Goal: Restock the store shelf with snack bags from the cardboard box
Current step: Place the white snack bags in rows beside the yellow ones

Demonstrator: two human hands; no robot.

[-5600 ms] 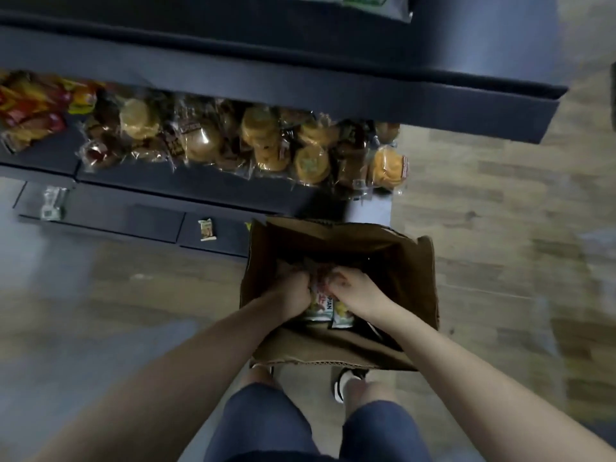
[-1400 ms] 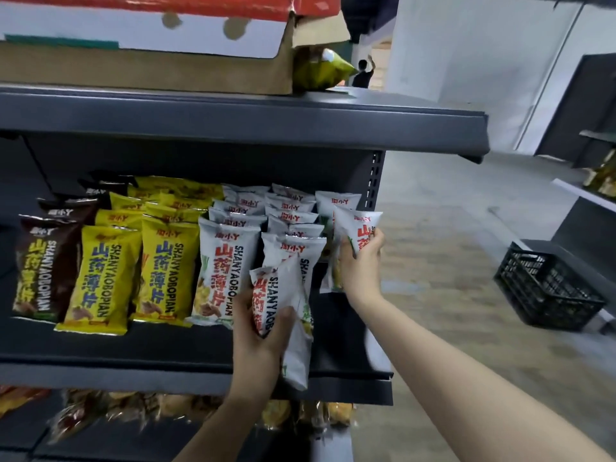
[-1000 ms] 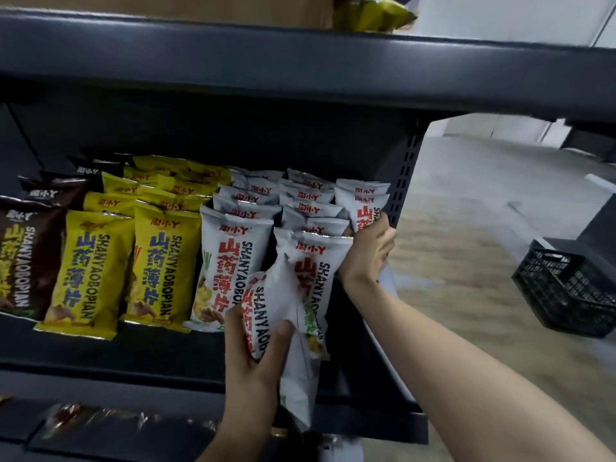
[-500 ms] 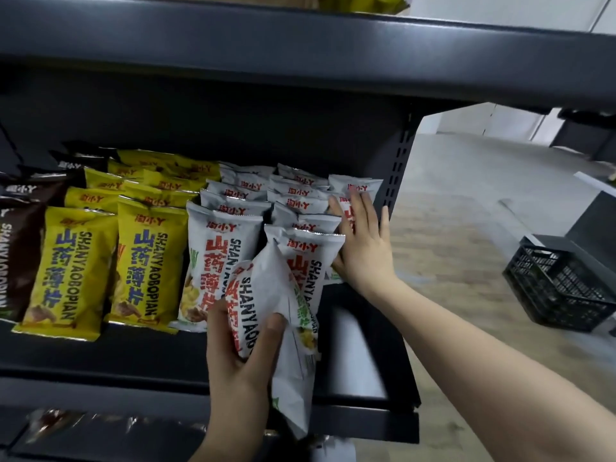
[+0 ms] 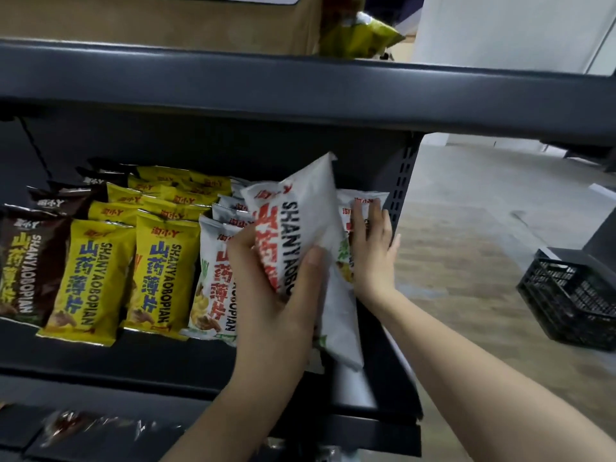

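Snack bags fill most of the dark shelf in front of you: brown ones on the far left, two rows of yellow ones next, then the white ones with red lettering. Your left hand has its fingers and thumb curled round a white bag, held up tilted in front of the white rows, top corner leaning right. Looks like a second white bag hangs behind and below it in the same hand, though you can't really make out how it's held. Your right hand is flat with straight fingers, pressed against the rightmost white bag standing at the shelf's right end, right beside the perforated upright. On the shelf above sits a cardboard box with a yellow-green bag next to it. Off to the right a black plastic crate sits on the wood-look floor. Below, some clear-wrapped items are too blurry to tell apart.
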